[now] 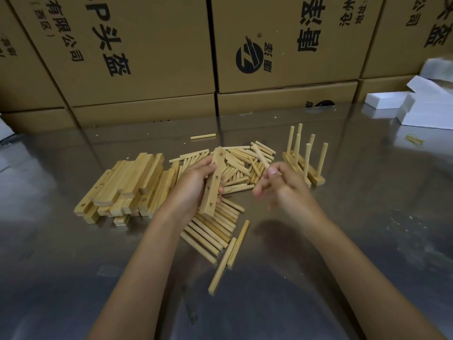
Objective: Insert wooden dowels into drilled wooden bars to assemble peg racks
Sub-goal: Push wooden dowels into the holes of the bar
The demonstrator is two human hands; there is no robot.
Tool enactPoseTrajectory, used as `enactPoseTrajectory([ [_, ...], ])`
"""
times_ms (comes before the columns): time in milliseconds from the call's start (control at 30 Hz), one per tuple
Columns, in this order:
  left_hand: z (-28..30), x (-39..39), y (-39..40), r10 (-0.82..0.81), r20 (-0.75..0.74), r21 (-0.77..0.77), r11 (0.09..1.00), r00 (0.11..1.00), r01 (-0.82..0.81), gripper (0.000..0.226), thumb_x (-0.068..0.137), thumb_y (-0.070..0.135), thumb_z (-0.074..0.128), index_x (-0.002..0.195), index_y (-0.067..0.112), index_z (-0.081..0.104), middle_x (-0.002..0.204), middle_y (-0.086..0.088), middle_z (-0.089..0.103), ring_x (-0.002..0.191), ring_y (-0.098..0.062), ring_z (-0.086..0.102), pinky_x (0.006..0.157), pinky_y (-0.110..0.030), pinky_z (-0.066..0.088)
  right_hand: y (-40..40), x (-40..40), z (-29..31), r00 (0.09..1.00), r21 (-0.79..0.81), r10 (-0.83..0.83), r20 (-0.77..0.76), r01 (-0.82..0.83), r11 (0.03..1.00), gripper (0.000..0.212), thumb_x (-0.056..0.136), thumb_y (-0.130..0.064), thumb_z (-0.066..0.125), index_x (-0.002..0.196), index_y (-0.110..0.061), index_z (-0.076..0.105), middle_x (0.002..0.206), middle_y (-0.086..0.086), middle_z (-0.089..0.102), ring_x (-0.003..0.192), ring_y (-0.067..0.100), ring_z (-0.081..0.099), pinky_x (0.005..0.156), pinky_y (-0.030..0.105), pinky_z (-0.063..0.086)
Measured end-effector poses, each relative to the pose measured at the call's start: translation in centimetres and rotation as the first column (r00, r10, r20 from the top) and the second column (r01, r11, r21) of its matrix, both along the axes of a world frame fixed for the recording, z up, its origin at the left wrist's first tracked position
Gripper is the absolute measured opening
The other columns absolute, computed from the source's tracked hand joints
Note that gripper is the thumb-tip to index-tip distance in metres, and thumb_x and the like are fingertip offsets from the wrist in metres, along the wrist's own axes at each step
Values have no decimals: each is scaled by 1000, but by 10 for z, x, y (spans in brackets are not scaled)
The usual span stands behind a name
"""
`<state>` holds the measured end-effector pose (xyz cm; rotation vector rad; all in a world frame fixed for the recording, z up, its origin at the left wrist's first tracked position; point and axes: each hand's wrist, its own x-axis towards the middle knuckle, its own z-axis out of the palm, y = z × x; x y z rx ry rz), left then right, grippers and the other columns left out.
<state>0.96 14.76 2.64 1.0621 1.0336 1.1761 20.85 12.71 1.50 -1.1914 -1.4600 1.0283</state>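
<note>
Left hand (196, 182) grips drilled bar (214, 182) above the dowel pile (242, 168), right hand (277, 185) pinches one dowel (260, 157) (light, stiff; hold near its end).

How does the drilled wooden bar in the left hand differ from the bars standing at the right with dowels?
The pale drilled wooden bar, gripped by the left hand, is lifted, tilted, its holes empty. The pale wooden bars with upright dowels lie flat on the shiny grey table, holes filled. Both are the same light wood.
</note>
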Motion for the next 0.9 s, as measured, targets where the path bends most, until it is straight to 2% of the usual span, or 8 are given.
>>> enactPoseTrajectory([
  [67, 1, -2, -1, -41, 86, -21, 999, 995, 43, 45, 102, 16, 40, 146, 21, 45, 79, -7, 62, 61, -18, 58, 49, -32, 49, 3, 5, 3, 986, 2, -101, -136, 102, 995, 20, 103, -25, 47, 97, -16, 64, 91, -13, 71, 84, 1, 63, 70, 22, 49],
  [133, 2, 0, -3, -93, 100, -41, 994, 991, 98, 45, 101, 19, 38, 145, 23, 46, 73, -7, 58, 57, -17, 56, 46, -31, 49, 6, 10, 4, 962, 39, -190, -194, 201, 979, 17, 100, -26, 55, 98, -16, 69, 87, -19, 69, 75, -9, 57, 71, 19, 41],
  [233, 3, 6, -6, -157, 34, -92, 983, 987, 160, 34, 103, 33, 45, 133, 23, 59, 64, -4, 54, 51, -16, 54, 41, -27, 50, 6, 13, 6, 937, 66, -175, -304, 204, 977, 16, 96, -22, 63, 101, -8, 66, 66, -15, 61, 58, -1, 51, 60, 22, 42],
  [400, 7, 17, -12, -275, -67, -129, 955, 959, 265, 31, 103, 36, 47, 103, 12, 65, 61, -3, 52, 43, -14, 49, 37, -25, 45, -1, 1, 9, 965, 144, -7, -263, 47, 988, 13, 88, -6, 71, 97, 2, 64, 77, 9, 73, 68, 15, 69, 61, 20, 54],
  [467, 7, 20, -14, -304, -114, -155, 946, 946, 286, 41, 103, 40, 46, 81, 10, 62, 55, -4, 50, 38, -15, 46, 36, -24, 42, -3, -4, 7, 967, 163, 18, -256, 25, 986, 13, 87, -3, 72, 95, 4, 65, 78, 14, 73, 70, 17, 72, 63, 23, 57],
  [500, 7, 23, -14, -308, -131, -164, 944, 942, 286, 44, 103, 41, 45, 78, 9, 62, 53, -5, 49, 36, -16, 45, 35, -23, 41, -3, -5, 6, 965, 175, 22, -261, 25, 984, 13, 87, -3, 72, 94, 5, 65, 77, 15, 73, 70, 18, 72, 64, 25, 58],
  [633, 6, 33, -16, -255, -76, -145, 959, 964, 243, 32, 104, 34, 44, 116, 11, 63, 57, -4, 51, 39, -15, 48, 36, -23, 41, -2, -6, 1, 967, 218, 21, -254, 36, 975, 10, 86, -5, 73, 89, 3, 66, 74, 14, 72, 68, 21, 70, 63, 27, 58],
  [900, 0, 46, -15, -107, -33, -183, 978, 994, 99, 30, 104, 33, 43, 98, 20, 70, 55, -4, 50, 41, -14, 43, 38, -19, 34, 3, -6, -4, 985, 293, -15, -172, 66, 954, 12, 86, -5, 74, 82, -1, 63, 69, 8, 68, 62, 20, 66, 59, 29, 56],
])
